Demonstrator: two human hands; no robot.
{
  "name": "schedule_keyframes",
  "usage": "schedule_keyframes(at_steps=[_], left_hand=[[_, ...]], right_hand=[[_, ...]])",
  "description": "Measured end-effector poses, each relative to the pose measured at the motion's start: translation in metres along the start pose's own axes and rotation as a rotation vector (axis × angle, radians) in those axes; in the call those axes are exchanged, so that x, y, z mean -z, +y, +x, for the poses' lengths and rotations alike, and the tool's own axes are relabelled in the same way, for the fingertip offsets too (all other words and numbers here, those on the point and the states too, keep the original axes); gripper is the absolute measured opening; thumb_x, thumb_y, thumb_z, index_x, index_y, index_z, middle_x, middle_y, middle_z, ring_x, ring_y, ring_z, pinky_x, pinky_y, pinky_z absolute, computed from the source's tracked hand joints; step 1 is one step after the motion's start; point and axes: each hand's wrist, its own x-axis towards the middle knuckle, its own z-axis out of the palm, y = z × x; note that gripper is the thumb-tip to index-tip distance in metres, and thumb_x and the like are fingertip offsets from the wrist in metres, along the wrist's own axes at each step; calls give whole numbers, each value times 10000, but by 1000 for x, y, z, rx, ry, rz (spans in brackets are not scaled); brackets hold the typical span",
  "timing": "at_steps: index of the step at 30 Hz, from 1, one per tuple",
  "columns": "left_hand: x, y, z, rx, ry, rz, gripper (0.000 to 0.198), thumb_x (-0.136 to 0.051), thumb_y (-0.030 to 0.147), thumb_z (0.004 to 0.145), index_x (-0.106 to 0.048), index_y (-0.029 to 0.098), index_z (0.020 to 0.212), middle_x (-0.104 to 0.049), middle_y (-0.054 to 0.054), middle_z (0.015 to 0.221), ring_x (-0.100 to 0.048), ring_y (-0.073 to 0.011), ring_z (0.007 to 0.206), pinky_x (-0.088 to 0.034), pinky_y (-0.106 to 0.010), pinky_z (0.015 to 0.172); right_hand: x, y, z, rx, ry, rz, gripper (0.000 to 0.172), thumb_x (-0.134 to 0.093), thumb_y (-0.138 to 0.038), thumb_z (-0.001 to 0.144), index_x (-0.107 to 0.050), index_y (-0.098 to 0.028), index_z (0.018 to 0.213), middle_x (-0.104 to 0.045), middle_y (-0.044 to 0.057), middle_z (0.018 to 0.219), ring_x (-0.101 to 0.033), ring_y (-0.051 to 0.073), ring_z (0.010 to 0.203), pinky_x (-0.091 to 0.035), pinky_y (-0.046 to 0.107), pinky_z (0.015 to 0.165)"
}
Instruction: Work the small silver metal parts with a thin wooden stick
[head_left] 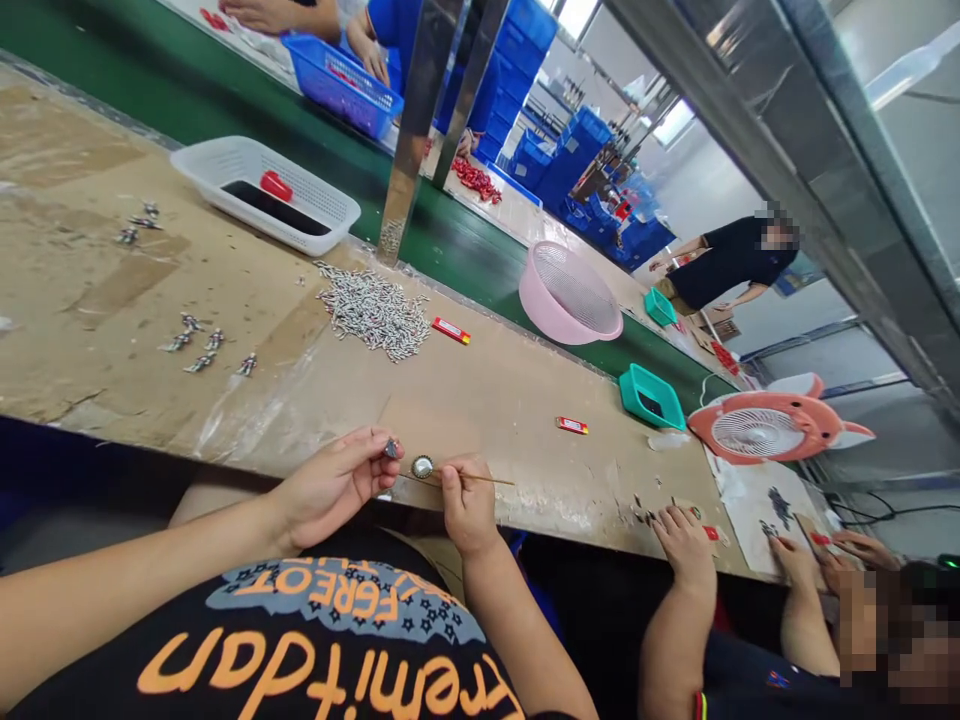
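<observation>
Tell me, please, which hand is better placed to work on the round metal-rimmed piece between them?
Probably the right hand: it holds a thin stick running to the round metal-rimmed piece, while the left hand pinches a small metal part.

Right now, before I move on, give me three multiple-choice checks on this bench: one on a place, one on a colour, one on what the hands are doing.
1. Where is the heap of small silver parts?
A. Inside the white basket
B. Loose on the worktop
C. In the pink colander

2. What colour is the shallow tray near the fan?
A. Teal
B. Red
C. White

3. What is the right hand doing?
A. Lying open and empty
B. Pinching a thin stick
C. Gripping a red-and-yellow packet

1: B, the parts lie spread on the board with no container around them.
2: A, its rim and sides show teal.
3: B, the stick runs from it, beside a round metal piece, while the left hand pinches a small metal piece.
</observation>
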Motion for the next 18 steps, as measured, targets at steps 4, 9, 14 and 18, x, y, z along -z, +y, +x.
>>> schedule_keyframes(at_steps=[4,9,14,18], left_hand=[[-2,-1,3,11,-10,8,65,-603,207,833,-616,143,824,-613,-23,791,-582,-109,702,-509,-223,655],[-5,-2,4,18,-19,27,80,-586,209,842,-604,140,805,-598,-24,779,-569,-112,702,-500,-223,647],[-7,-2,3,21,-29,48,90,-581,214,843,-599,137,801,-587,-30,786,-554,-116,707,-491,-226,643],[-8,-2,1,20,-29,65,101,-578,228,845,-597,139,802,-582,-34,794,-546,-121,715,-482,-232,647]], right_hand=[[0,-1,1,9,-45,-55,239,-420,-287,924,-567,-185,764,-578,33,736,-507,164,747,-367,312,721],[1,-4,2,16,-81,-95,228,-430,-279,924,-568,-184,770,-581,37,745,-502,168,754,-362,313,727],[-1,-4,3,20,-94,-111,217,-438,-270,921,-575,-183,776,-595,40,755,-504,171,768,-367,322,737],[4,-12,2,43,-41,-41,205,-429,-250,919,-559,-191,772,-582,35,741,-511,166,744,-386,334,730]])
